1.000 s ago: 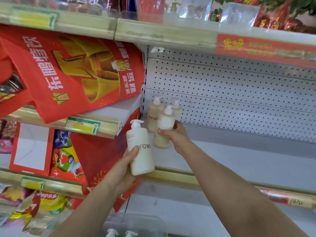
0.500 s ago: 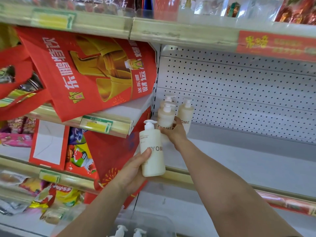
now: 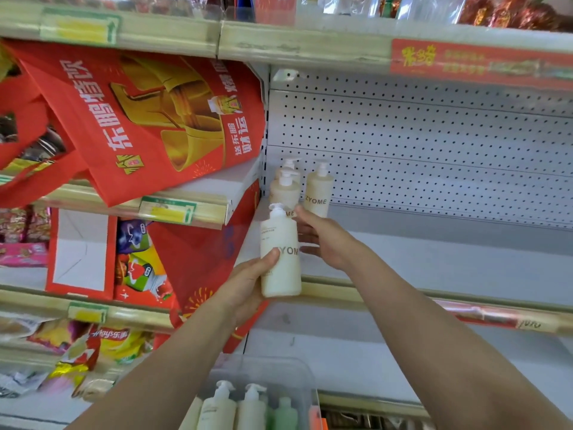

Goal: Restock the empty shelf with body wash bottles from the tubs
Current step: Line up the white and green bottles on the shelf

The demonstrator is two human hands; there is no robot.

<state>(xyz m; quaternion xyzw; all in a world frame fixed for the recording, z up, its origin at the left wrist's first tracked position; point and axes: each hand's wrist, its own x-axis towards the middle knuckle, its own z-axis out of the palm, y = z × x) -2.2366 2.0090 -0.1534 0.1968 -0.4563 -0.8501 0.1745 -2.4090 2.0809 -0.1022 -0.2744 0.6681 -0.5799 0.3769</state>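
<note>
My left hand (image 3: pixel 245 287) grips a cream pump bottle (image 3: pixel 280 259) marked ZYOME and holds it upright at the front left edge of the white shelf (image 3: pixel 434 262). Three similar bottles stand in the shelf's back left corner: one at the rear (image 3: pixel 290 165), one in front of it (image 3: pixel 284 193) and one to the right (image 3: pixel 319 193). My right hand (image 3: pixel 325 240) hovers just right of the held bottle, fingers spread and holding nothing. A clear tub (image 3: pixel 263 372) below holds more cream bottles (image 3: pixel 218 408) and a green one (image 3: pixel 286 411).
A red printed bag (image 3: pixel 155 119) hangs over the neighbouring shelf on the left, close to the corner bottles. A pegboard wall (image 3: pixel 418 156) backs the shelf and a gold rail (image 3: pixel 387 297) runs along its front. Snack packs (image 3: pixel 108 339) fill the lower left shelves.
My right hand has let go of the front bottle on the shelf and drawn back toward me. The bottle in my left hand has risen slightly toward the shelf edge.
</note>
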